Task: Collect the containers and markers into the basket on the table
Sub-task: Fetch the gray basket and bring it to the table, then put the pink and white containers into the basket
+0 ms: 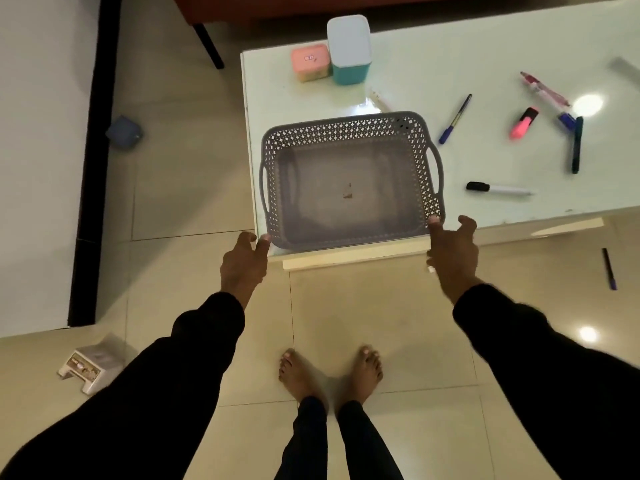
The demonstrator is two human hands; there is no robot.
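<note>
Glossy white table (450,57) holds an empty grey basket (349,133), long axis running left to right; left hand (244,261) and right hand (452,251), fingers loosely spread, touch its near corners.

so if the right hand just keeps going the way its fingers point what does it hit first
Most likely the near right corner of the grey basket: the right hand has a fingertip at or almost on that rim. Contact cannot be told for certain from this one view.
</note>
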